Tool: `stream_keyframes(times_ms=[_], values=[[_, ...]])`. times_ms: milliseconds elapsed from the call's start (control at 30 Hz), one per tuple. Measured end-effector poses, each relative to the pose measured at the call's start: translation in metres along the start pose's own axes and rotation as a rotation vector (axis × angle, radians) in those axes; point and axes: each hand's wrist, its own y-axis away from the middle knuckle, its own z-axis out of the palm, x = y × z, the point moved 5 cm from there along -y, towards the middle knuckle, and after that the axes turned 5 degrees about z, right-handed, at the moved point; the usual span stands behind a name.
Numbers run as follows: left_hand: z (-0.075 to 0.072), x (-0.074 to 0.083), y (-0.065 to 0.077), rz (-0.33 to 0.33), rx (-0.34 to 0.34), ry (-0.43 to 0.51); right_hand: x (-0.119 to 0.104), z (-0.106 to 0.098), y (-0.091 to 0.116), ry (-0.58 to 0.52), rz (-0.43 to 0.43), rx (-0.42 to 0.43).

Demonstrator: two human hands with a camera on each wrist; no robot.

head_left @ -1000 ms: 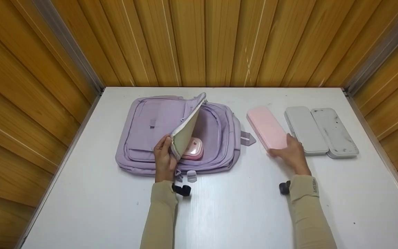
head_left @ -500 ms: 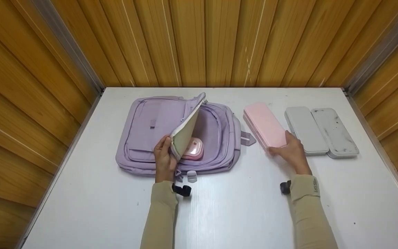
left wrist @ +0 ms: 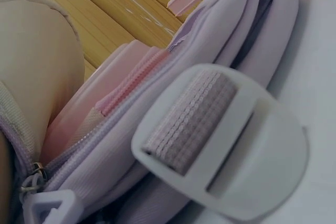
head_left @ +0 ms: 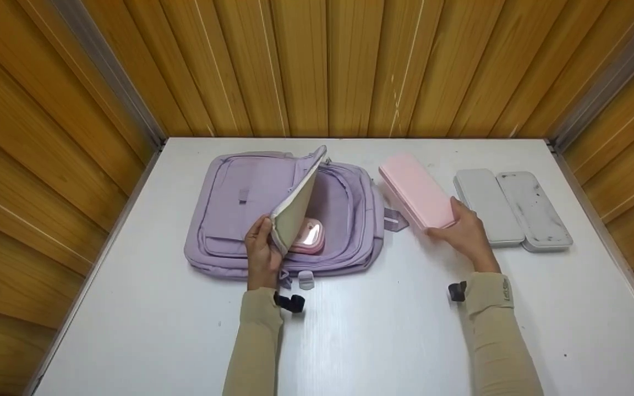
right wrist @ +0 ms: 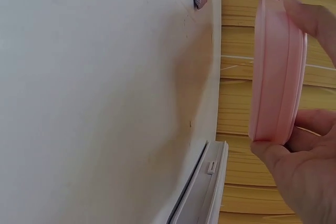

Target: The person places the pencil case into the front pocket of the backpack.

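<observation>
A lilac backpack [head_left: 223, 203] lies on the table with its main compartment unzipped. My left hand [head_left: 263, 250] pinches the edge of its front flap [head_left: 296, 212] and holds it raised. Inside sits a small pink box [head_left: 311, 237] with a shiny lid, partly hidden by the flap. To the right of the bag, my right hand [head_left: 468, 231] grips the near end of a long pink pencil case [head_left: 416, 190] between thumb and fingers. In the right wrist view the pink case [right wrist: 275, 72] is off the table, its shadow beneath.
Two grey-white cases, one plain [head_left: 487, 206] and one smudged [head_left: 534, 212], lie side by side at the right. A strap buckle [head_left: 306, 279] rests by the bag's near side. Wood-look panels [head_left: 350, 66] enclose the white table [head_left: 372, 341].
My right hand has lifted the pink pencil case and shifted it left and away from me, toward the backpack. The left hand keeps the flap up in the same place.
</observation>
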Motion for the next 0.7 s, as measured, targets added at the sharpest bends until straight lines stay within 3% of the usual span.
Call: stream_keyframes(times_ms=[100, 267, 700], values=[[0.005, 0.004, 0.003, -0.033, 0.034, -0.03, -0.003, 0.0, 0.0, 0.0, -0.006, -0.018], [0.008, 0.007, 0.004, -0.079, 0.067, -0.003, -0.012, 0.0, -0.003, 0.032, -0.043, -0.031], [0.007, 0.007, 0.004, -0.065, 0.067, 0.002, -0.037, -0.003, -0.012, 0.077, -0.214, -0.077]])
